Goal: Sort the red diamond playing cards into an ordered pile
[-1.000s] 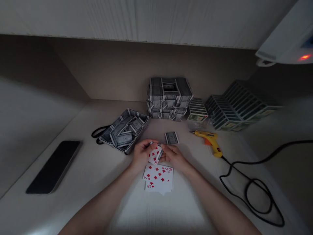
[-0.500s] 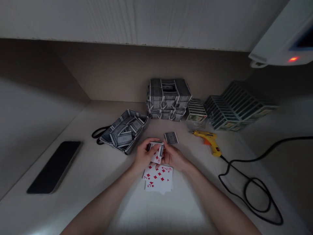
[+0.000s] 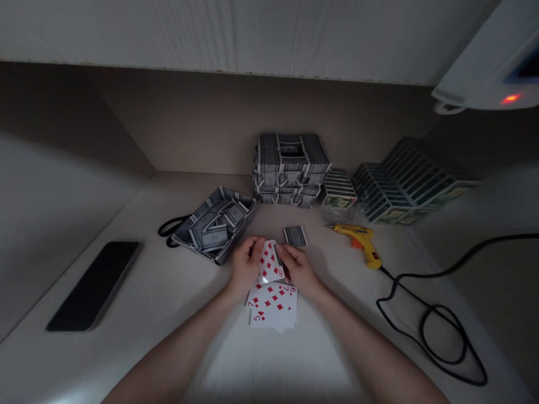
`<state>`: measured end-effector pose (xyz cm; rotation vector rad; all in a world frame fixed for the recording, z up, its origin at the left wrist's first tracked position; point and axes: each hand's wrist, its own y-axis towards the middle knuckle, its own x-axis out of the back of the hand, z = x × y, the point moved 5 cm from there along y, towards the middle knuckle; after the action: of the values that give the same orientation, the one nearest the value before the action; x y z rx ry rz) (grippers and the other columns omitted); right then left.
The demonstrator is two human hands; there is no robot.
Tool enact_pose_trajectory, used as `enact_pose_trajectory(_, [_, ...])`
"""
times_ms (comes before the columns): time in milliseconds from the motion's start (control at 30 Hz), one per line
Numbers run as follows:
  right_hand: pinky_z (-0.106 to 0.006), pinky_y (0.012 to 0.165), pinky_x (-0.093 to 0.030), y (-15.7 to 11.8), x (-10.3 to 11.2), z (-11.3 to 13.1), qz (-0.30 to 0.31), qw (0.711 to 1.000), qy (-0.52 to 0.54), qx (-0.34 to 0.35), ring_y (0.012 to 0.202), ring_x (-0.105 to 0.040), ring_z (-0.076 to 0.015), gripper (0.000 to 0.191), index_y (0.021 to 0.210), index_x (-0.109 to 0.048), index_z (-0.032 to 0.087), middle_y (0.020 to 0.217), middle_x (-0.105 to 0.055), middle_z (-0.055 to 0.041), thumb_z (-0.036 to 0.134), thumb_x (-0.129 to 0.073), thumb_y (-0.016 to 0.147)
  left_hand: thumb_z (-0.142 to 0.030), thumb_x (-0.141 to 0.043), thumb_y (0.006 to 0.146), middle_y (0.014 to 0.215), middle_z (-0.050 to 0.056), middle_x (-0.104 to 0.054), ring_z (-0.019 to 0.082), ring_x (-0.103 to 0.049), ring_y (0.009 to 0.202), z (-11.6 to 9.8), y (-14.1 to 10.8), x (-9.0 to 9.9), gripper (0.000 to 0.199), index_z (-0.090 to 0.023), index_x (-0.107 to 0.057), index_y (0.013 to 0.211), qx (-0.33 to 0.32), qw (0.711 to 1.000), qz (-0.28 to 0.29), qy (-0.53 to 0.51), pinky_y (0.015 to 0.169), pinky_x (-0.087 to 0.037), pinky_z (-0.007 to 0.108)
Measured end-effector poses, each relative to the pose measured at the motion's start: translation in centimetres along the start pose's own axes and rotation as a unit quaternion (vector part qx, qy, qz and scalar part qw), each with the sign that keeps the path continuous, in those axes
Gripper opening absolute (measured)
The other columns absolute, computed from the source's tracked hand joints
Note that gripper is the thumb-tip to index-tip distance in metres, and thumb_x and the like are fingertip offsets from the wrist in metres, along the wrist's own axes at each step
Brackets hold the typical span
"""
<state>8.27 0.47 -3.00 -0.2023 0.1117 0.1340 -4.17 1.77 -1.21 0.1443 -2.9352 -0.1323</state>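
Dim, pale tabletop [image 3: 168, 289] beneath an overhanging board [image 3: 252, 33]; left to right: one black phone [image 3: 92, 286]; one patterned tray [image 3: 193, 254]; left hand [image 3: 245, 264], fingers pinching one eight-of-diamonds card [image 3: 270, 266], just beyond at least three face-up cards [image 3: 273, 308]; one face-down card [image 3: 295, 235]; right hand [image 3: 300, 266], fingertips closed on the eight's right edge; one yellow glue gun [image 3: 366, 245].

L hand [image 3: 246, 264] + R hand [image 3: 300, 268] = 2. Held cards [image 3: 271, 266]: min. 1. Face-up cards [image 3: 273, 307] on desk [image 3: 269, 367]: min. 2, exact no. hidden by overlap. Lone face-down card [image 3: 295, 235] ×1. Phone [image 3: 93, 286] ×1. Glue gun [image 3: 360, 242] ×1. Open tray [image 3: 205, 210] ×1.
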Motion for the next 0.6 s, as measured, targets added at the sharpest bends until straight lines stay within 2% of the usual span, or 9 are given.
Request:
enact_pose_trajectory(167, [-0.019,0.036,-0.030,0.14,0.07,0.35,-0.016,0.999,-0.036,0.032,0.040,-0.039,-0.0074,0.034,0.072,-0.055,0.017,0.049,-0.044,0.0055,0.050,-0.052,0.074,-0.029,-0.043,0.083,0.078,0.002,-0.061,0.012,-0.054,0.072,-0.13,-0.15,-0.25,0.020,-0.017,-0.058,0.083,-0.045,0.998,0.009,0.052,0.067,-0.041,0.022])
enact_pose_trajectory(333, [-0.019,0.037,-0.032,0.18,-0.12,0.32,-0.011,0.998,-0.040,0.042,0.041,-0.039,-0.0073,0.030,0.078,-0.055,0.018,0.052,-0.045,0.0057,0.047,-0.054,0.072,-0.028,-0.048,0.080,0.078,0.002,-0.060,0.013,-0.054,0.075,-0.63,-0.06,-0.35,0.015,-0.017,-0.059,0.078,-0.093,0.993,0.022,0.070,0.070,-0.040,0.023])
enact_pose_trajectory(433, [-0.019,0.038,-0.030,0.17,-0.42,0.03,0.001,0.997,-0.057,0.059,0.041,-0.038,-0.0067,0.026,0.077,-0.053,0.018,0.052,-0.044,0.0062,0.044,-0.056,0.072,-0.029,-0.051,0.078,0.072,0.000,-0.058,0.012,-0.053,0.071,-0.64,0.10,-0.17,0.016,-0.017,-0.059,0.071,-0.084,0.994,0.011,0.063,0.067,-0.039,0.022])
enact_pose_trajectory(600, [-0.019,0.042,-0.027,-0.16,-0.75,0.43,-0.009,0.979,-0.159,0.127,0.046,-0.037,-0.0074,0.018,0.081,-0.056,0.018,0.052,-0.043,0.0059,0.031,-0.059,0.069,-0.029,-0.056,0.074,0.063,-0.002,-0.055,0.011,-0.050,0.063,-0.64,0.18,0.27,0.016,-0.017,-0.060,0.064,-0.060,0.997,-0.021,0.051,0.061,-0.038,0.021])
